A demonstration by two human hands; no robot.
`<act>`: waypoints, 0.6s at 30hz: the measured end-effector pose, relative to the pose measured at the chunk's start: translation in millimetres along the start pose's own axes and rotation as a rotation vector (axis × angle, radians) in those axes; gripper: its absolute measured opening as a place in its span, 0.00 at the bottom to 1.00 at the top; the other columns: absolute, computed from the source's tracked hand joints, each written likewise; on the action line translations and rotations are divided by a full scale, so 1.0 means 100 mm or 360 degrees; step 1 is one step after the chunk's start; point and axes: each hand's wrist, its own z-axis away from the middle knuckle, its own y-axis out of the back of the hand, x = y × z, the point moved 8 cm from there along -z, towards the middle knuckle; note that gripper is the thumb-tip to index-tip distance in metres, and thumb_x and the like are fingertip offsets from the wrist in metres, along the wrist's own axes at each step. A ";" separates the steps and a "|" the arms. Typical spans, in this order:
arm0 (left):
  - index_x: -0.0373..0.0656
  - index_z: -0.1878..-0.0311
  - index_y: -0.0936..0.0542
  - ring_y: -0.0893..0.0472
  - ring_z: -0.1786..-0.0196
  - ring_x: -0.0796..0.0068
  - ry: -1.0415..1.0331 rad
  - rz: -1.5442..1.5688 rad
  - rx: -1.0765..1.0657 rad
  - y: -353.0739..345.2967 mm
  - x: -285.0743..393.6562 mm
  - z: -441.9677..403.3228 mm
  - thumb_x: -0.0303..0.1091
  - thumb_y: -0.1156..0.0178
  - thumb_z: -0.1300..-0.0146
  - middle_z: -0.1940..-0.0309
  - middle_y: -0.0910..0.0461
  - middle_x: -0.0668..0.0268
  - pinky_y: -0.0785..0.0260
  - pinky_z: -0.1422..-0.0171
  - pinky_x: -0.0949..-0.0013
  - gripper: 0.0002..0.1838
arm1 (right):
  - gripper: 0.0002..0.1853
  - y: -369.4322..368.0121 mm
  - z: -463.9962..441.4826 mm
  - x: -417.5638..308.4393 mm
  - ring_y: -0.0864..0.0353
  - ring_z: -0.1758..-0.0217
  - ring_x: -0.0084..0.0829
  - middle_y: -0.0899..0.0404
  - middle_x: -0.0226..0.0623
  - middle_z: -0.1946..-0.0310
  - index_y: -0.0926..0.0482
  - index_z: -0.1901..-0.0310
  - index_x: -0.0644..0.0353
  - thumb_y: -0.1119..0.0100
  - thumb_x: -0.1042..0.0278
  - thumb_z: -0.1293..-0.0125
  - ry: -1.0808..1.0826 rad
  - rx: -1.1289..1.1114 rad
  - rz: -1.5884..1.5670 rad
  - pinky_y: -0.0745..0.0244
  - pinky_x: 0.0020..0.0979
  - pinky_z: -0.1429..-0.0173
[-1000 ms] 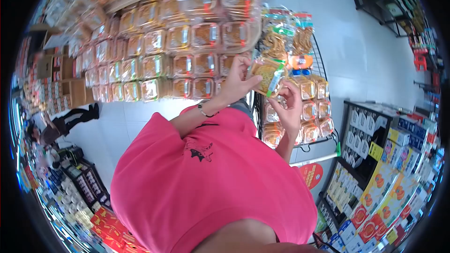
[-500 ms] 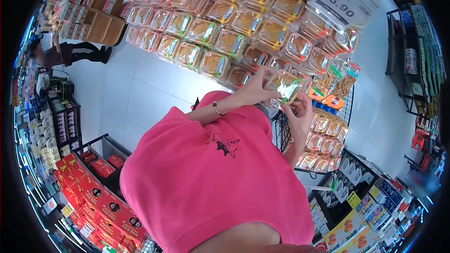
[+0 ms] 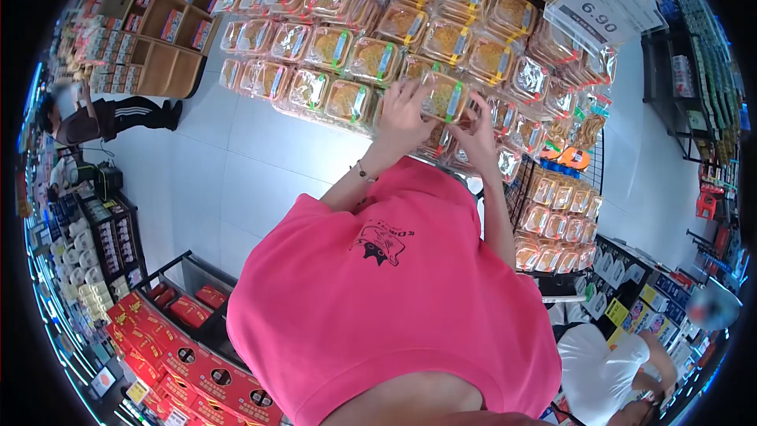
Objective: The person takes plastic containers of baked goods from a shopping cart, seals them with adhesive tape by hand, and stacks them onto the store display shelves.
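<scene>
A clear packaged pastry (image 3: 445,97) with a green strip and a white label is between my two hands, above the front of the display. My left hand (image 3: 404,118) is at its left side, thumb by the lower corner, fingertips slightly blurred. On the other side, my right hand (image 3: 479,140) grips the right edge with thumb and fingers. Right behind it are rows of similar packaged pastries (image 3: 331,46), some with green strips and others with yellow or red ones. More packs lie partly hidden beneath my hands.
A price sign reading 6.90 (image 3: 603,12) stands at the upper right. A wire rack (image 3: 558,217) of smaller packs is beside my right arm. Red boxes (image 3: 185,355) are stacked lower left. One person (image 3: 91,114) stands far left; another in white (image 3: 599,375) is lower right.
Both hands have moved left and forward with the packaged pastry, from near the wire rack to over the display rows. A person in white has appeared at the lower right.
</scene>
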 end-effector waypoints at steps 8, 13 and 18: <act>0.45 0.45 0.26 0.35 0.38 0.53 -0.0162 -0.0115 0.0182 0.07 -0.36 -0.18 0.33 0.27 0.61 0.46 0.29 0.56 0.47 0.34 0.51 0.34 | 0.39 -0.18 -0.41 -0.04 0.33 0.35 0.43 0.28 0.46 0.41 0.44 0.33 0.57 0.34 0.70 0.44 0.0136 0.0028 0.0532 0.42 0.39 0.31; 0.44 0.44 0.26 0.43 0.31 0.47 -0.0204 -0.0292 0.0188 0.05 -0.45 -0.15 0.31 0.27 0.61 0.37 0.38 0.50 0.52 0.30 0.47 0.35 | 0.39 -0.28 -0.44 -0.01 0.44 0.29 0.50 0.42 0.50 0.33 0.43 0.33 0.56 0.33 0.69 0.45 0.0466 0.0158 0.0966 0.43 0.44 0.29; 0.43 0.45 0.25 0.45 0.30 0.45 -0.0201 -0.0179 0.0133 0.08 -0.46 -0.15 0.32 0.27 0.60 0.34 0.42 0.49 0.54 0.28 0.45 0.33 | 0.36 -0.34 -0.34 -0.05 0.40 0.31 0.50 0.40 0.50 0.35 0.40 0.34 0.58 0.34 0.67 0.43 0.0572 0.0209 0.1019 0.41 0.42 0.30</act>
